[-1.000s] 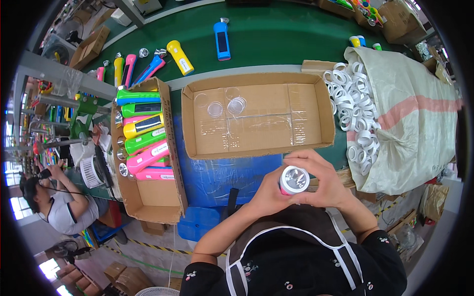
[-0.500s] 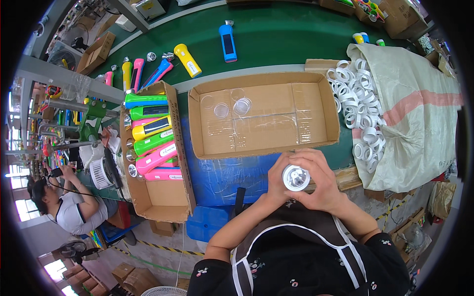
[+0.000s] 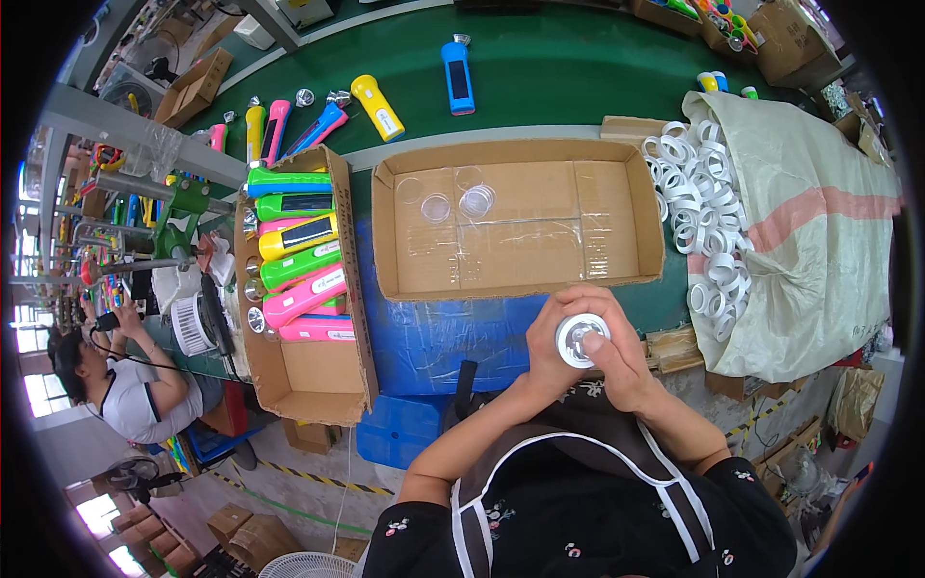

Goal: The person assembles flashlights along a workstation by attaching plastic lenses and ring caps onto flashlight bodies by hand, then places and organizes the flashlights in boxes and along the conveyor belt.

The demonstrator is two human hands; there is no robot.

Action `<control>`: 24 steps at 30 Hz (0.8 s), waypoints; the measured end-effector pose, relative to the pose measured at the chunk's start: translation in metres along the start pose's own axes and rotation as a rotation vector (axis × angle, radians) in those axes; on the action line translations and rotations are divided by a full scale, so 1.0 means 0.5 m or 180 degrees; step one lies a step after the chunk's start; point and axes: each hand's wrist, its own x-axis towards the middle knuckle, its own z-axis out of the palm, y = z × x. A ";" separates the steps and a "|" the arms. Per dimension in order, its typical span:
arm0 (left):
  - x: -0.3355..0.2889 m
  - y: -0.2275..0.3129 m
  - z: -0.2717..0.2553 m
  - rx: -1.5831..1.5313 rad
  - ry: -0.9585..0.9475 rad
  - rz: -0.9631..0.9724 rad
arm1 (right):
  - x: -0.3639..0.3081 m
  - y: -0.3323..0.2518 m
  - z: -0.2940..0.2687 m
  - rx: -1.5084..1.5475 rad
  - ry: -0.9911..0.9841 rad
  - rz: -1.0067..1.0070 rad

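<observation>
Just below the open carton, both my hands are closed around a flashlight (image 3: 570,349) whose front end faces up, showing a white ring and a shiny reflector. My left hand (image 3: 546,354) wraps its left side. My right hand (image 3: 624,366) grips it from the right, its thumb over the front face. The flashlight's body is hidden by my hands. Ahead stands a shallow cardboard box (image 3: 520,279) with several clear round lenses (image 3: 476,200) on its bottom. White plastic rings (image 3: 708,193) spill from a woven sack (image 3: 800,231) on the right.
Left of the shallow box, a cardboard carton (image 3: 318,400) holds several coloured flashlights (image 3: 299,231). More flashlights, including a blue one (image 3: 458,77), lie on the green bench (image 3: 540,58). A co-worker (image 3: 145,385) sits far left. A blue stool (image 3: 390,432) stands below the bench.
My right thumb has moved from the flashlight's rim onto its front face, and the right fingers have drawn in. The whole view has shifted slightly.
</observation>
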 end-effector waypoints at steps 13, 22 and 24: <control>0.008 -0.001 -0.006 -0.0539 -0.0315 -0.0333 | 0.004 0.006 -0.035 -0.0955 -0.0017 -0.0385; 0.004 0.032 -0.042 -0.1631 -0.1999 -0.2563 | 0.076 -0.034 -0.055 0.1064 0.0477 0.0347; 0.011 0.037 -0.013 -0.1192 -0.1582 -0.2173 | 0.090 -0.006 -0.061 0.0389 0.0430 0.0081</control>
